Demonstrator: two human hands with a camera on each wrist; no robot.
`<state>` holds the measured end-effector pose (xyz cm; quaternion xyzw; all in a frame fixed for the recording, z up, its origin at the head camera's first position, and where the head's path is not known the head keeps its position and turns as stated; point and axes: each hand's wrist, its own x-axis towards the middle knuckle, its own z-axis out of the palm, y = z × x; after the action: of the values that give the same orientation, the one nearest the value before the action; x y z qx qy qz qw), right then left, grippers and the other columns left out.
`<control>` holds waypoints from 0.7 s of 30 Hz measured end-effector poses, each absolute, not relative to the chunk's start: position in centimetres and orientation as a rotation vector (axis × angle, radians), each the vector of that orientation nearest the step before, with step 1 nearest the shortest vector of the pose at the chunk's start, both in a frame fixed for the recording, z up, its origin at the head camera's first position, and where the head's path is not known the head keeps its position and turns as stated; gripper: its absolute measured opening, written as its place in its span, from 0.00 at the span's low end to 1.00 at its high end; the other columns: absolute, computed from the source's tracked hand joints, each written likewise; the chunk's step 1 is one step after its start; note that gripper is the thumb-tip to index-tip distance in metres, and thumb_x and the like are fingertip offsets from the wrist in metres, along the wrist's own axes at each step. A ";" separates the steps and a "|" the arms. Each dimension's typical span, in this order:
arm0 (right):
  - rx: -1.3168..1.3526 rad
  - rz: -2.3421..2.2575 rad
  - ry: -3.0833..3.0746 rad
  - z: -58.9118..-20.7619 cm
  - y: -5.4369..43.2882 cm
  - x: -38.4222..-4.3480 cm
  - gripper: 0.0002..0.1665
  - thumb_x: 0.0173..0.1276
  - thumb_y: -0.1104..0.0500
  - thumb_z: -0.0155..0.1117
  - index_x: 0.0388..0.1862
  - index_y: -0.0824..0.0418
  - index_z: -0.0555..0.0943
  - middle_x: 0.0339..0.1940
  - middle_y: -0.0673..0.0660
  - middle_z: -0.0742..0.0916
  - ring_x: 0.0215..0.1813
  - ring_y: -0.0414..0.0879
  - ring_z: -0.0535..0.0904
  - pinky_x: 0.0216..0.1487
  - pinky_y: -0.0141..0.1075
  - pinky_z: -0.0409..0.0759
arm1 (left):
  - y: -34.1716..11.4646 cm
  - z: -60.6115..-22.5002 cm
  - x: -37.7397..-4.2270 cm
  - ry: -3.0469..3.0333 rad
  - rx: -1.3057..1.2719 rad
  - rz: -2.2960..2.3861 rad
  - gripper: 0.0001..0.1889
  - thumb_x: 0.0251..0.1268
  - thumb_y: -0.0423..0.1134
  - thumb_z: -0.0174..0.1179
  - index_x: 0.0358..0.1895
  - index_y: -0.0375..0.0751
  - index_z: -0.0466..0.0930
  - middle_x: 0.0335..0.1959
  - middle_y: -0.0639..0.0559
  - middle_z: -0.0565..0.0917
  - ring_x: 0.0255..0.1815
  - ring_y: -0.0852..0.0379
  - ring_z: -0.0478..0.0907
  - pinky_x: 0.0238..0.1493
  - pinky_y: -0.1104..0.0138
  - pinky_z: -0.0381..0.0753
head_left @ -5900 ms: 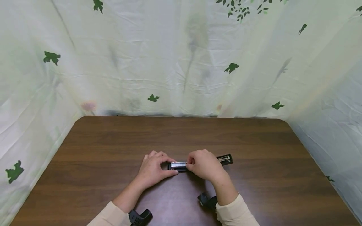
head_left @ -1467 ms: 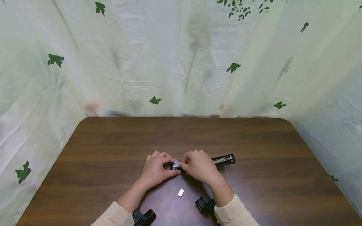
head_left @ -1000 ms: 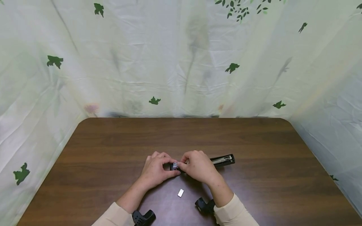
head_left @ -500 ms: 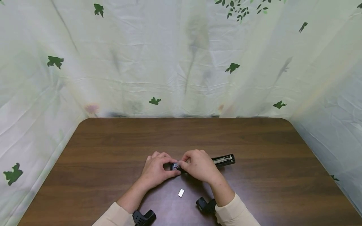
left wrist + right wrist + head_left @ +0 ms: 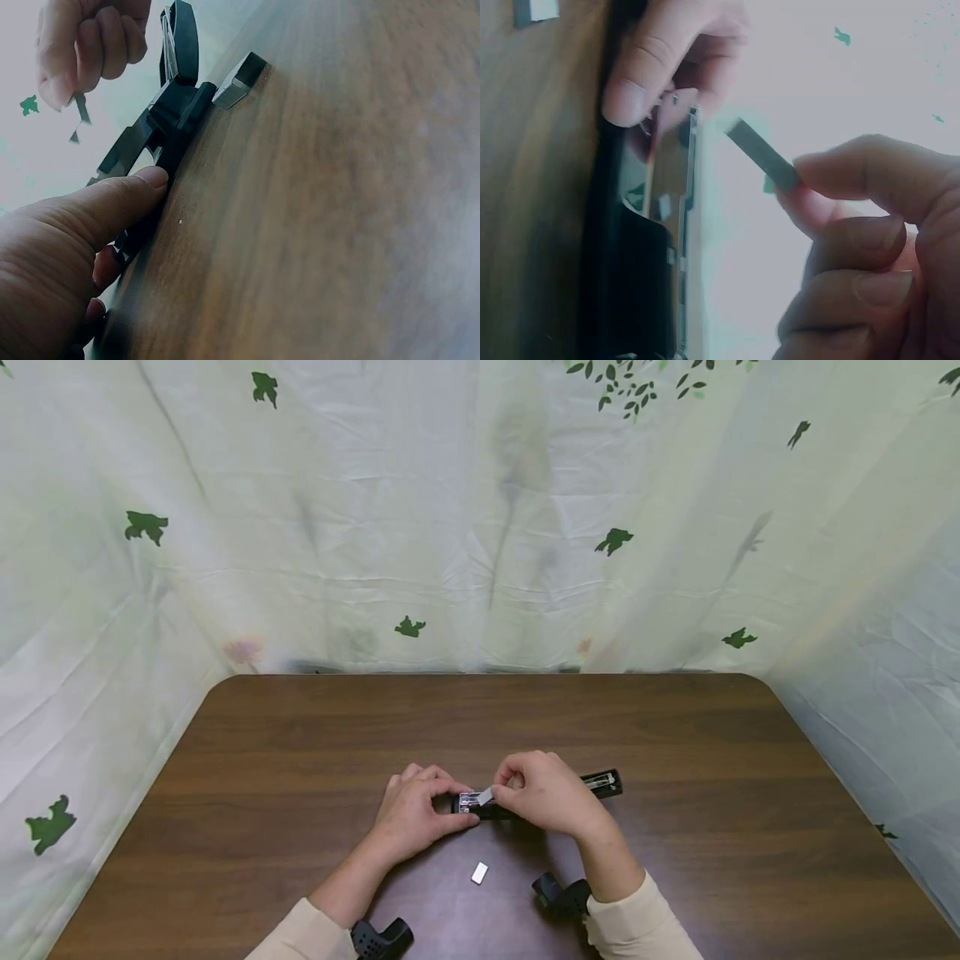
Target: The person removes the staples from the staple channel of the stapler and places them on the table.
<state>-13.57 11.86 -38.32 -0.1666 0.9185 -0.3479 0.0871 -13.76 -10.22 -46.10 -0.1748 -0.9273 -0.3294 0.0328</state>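
Observation:
A black stapler [image 5: 603,783] lies opened out flat on the table, its metal tray [image 5: 676,172] exposed. My left hand [image 5: 408,807] grips the stapler's left end, thumb on the near side and fingers on the far side. Between thumb and forefinger my right hand [image 5: 553,795] pinches a short grey strip of staples [image 5: 763,154], held just above the tray and apart from it in the right wrist view. A second, small silver strip of staples [image 5: 480,872] rests on the table in front of the stapler.
Black wrist-worn devices sit at the left wrist [image 5: 382,938] and the right wrist [image 5: 561,894]. The brown wooden table [image 5: 300,727] ends at a pale curtain [image 5: 450,510] with green leaf-like prints.
Over several seconds a strip of staples has appeared on the table. In the last half second my right hand has lifted back rightward from the stapler, pinching another strip. The left hand stays put.

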 end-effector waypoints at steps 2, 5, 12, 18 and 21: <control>-0.522 -0.998 2.708 -38.2 12.1 -13.5 0.08 0.63 0.60 0.68 0.25 0.49 0.83 0.15 0.43 0.77 0.20 0.38 0.71 0.26 0.32 0.69 | -10.2 -46.1 -13.8 -2.854 -0.537 -1.013 0.16 0.46 0.57 0.80 0.41 0.67 0.90 0.35 0.71 0.80 0.39 0.65 0.68 0.47 0.63 0.61; -0.548 -0.939 2.643 -38.0 12.3 -13.5 0.08 0.61 0.61 0.68 0.24 0.49 0.83 0.14 0.43 0.76 0.20 0.37 0.69 0.26 0.32 0.68 | -10.3 -46.2 -13.8 -2.853 -0.539 -1.006 0.16 0.46 0.57 0.80 0.41 0.67 0.90 0.35 0.71 0.80 0.39 0.65 0.68 0.47 0.63 0.62; -0.630 -0.810 2.491 -37.9 12.4 -13.2 0.10 0.59 0.63 0.69 0.21 0.50 0.82 0.16 0.42 0.77 0.22 0.37 0.69 0.25 0.31 0.66 | -10.3 -46.2 -13.9 -2.853 -0.546 -1.005 0.17 0.46 0.57 0.80 0.42 0.66 0.90 0.36 0.70 0.81 0.41 0.63 0.69 0.49 0.62 0.63; -0.631 -0.714 2.373 -38.2 12.2 -12.8 0.11 0.54 0.64 0.70 0.18 0.50 0.82 0.15 0.41 0.76 0.21 0.36 0.69 0.24 0.31 0.65 | -10.3 -46.2 -13.9 -2.843 -0.553 -1.014 0.17 0.46 0.56 0.80 0.42 0.64 0.91 0.36 0.69 0.81 0.42 0.63 0.70 0.49 0.61 0.63; -0.652 -0.684 2.328 -38.4 11.8 -12.6 0.10 0.53 0.64 0.71 0.18 0.50 0.83 0.15 0.40 0.76 0.22 0.35 0.69 0.25 0.30 0.65 | -10.4 -46.2 -14.0 -2.845 -0.550 -1.018 0.17 0.46 0.56 0.80 0.42 0.64 0.91 0.36 0.69 0.81 0.41 0.63 0.70 0.49 0.61 0.63</control>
<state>-12.61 11.78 -38.42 -0.2466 0.8811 -0.2588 0.3095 -13.97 -10.35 -46.19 -0.1790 -0.9258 -0.3312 0.0352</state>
